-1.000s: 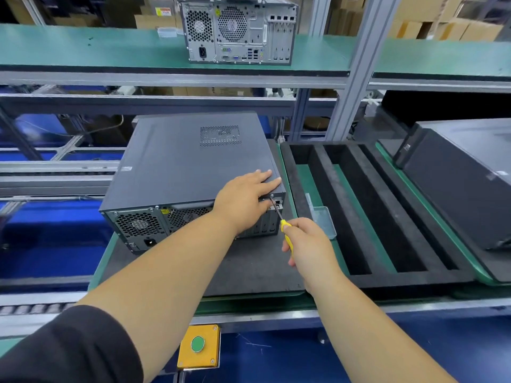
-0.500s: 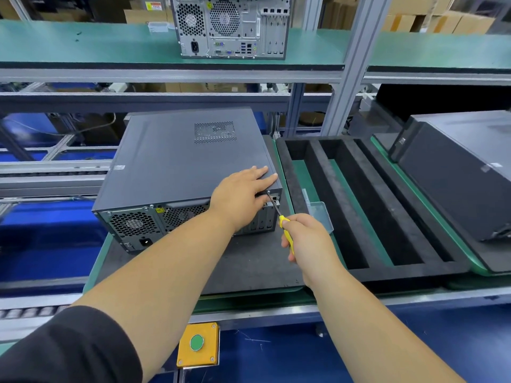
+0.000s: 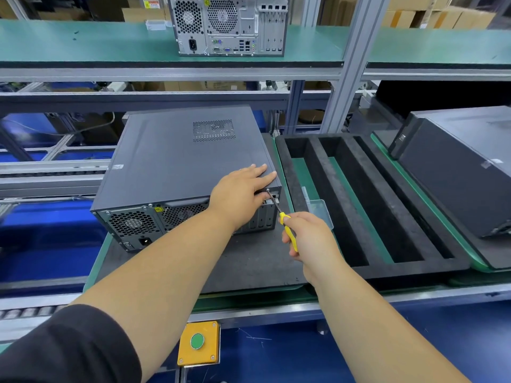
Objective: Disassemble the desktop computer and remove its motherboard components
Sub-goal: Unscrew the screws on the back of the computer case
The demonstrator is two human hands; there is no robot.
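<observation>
Two hands at computer case (image 3: 179, 161) rear edge, screwdriver (image 3: 287, 228) grip in right hand (image 3: 309, 239)

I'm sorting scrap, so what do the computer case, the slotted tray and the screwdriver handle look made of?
Computer case: likely painted sheet metal, matte dark grey, with punched vent holes. Slotted tray: apparently black foam, with a fuzzy, dull surface. Screwdriver handle: probably plastic, glossy yellow.

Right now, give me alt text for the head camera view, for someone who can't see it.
A person's left hand rests flat on a dark grey desktop computer case lying on its side, while the right hand holds a yellow-handled screwdriver to its rear corner. A black foam slotted tray sits alongside.
</observation>
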